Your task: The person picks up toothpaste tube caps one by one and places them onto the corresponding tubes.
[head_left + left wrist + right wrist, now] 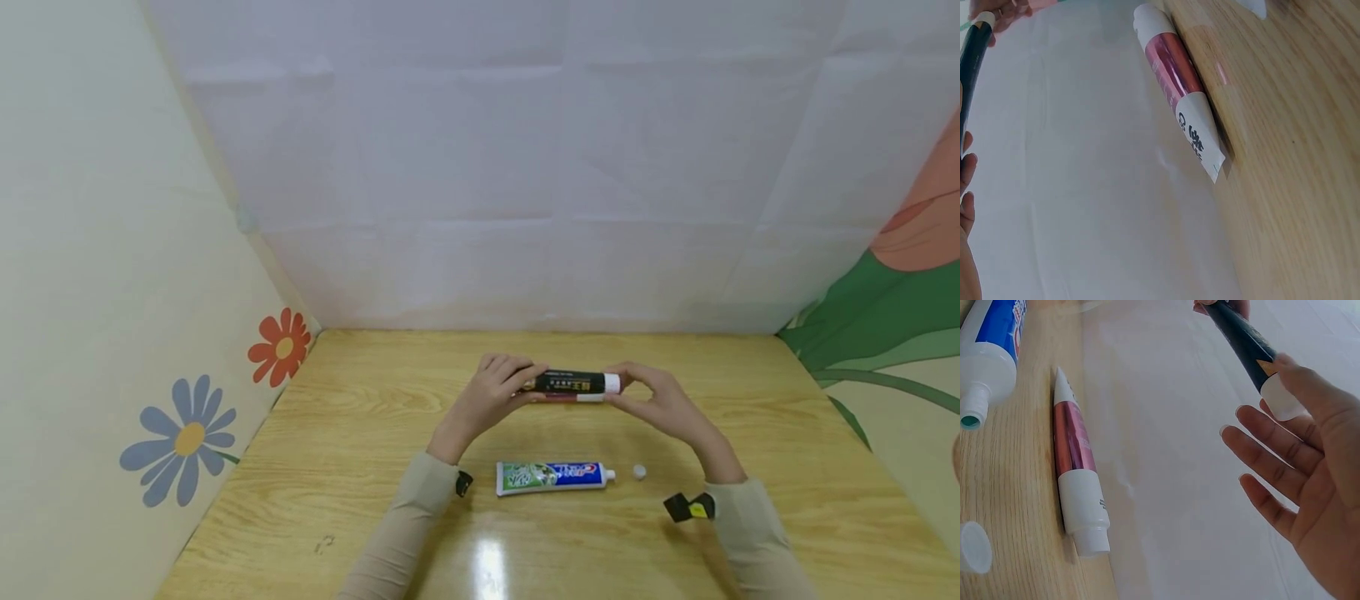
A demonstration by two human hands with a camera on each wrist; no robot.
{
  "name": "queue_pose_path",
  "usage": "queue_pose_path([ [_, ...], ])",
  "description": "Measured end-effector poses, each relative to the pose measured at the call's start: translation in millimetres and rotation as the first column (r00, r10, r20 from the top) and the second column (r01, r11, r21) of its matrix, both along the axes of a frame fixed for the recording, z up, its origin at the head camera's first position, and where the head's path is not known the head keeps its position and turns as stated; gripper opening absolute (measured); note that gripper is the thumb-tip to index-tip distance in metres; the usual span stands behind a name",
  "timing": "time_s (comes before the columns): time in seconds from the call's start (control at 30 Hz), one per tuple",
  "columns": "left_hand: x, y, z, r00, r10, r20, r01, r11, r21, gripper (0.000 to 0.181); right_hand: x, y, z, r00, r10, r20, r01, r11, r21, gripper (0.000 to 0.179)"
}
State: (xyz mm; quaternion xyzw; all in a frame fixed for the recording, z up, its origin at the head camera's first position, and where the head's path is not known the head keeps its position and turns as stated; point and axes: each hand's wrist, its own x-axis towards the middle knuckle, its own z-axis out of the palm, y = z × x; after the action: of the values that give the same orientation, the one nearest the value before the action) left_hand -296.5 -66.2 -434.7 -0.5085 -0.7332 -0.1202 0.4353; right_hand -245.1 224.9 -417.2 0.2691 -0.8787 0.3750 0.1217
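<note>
A black toothpaste tube (566, 382) with gold lettering is held level above the table between both hands. My left hand (491, 393) grips its tail end, thumb below and fingers above. At the other end, my right hand (666, 404) pinches around the white cap (1280, 400); in the right wrist view the remaining fingers are spread apart. Behind and below lies a pink and white tube (1075, 444) with its cap on. Closer to the person is a blue and green toothpaste tube (551, 476), its nozzle (972, 415) uncovered. A loose white cap (639, 472) sits right of that nozzle.
The wooden table (375, 417) meets a white sheet (450, 167) at the back. Walls with painted flowers (187, 439) stand on the left and right. Dark camera mounts (688, 507) hang at both wrists.
</note>
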Motion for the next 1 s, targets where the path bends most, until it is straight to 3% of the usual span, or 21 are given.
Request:
queue_pose_path([
  [0.13, -0.5, 1.4, 1.0, 1.000, -0.003, -0.003, 0.003, 1.000, 0.004, 0.044, 0.7, -0.1, 0.5, 1.000, 0.009, -0.028, -0.009, 1.000, -0.004, 0.027],
  [0.37, 1.1, 2.3, 0.2, 0.999, 0.002, -0.034, -0.002, 1.000, -0.025, 0.051, 0.2, 6.6, -5.0, 0.991, 0.052, -0.126, -0.043, 0.996, 0.073, 0.023],
  [1.0, -2.6, -5.3, -3.4, 0.999, -0.031, -0.012, 0.030, 0.994, -0.105, 0.052, -3.6, 8.9, -7.8, 0.985, 0.063, -0.161, -0.037, 0.987, 0.158, 0.024],
])
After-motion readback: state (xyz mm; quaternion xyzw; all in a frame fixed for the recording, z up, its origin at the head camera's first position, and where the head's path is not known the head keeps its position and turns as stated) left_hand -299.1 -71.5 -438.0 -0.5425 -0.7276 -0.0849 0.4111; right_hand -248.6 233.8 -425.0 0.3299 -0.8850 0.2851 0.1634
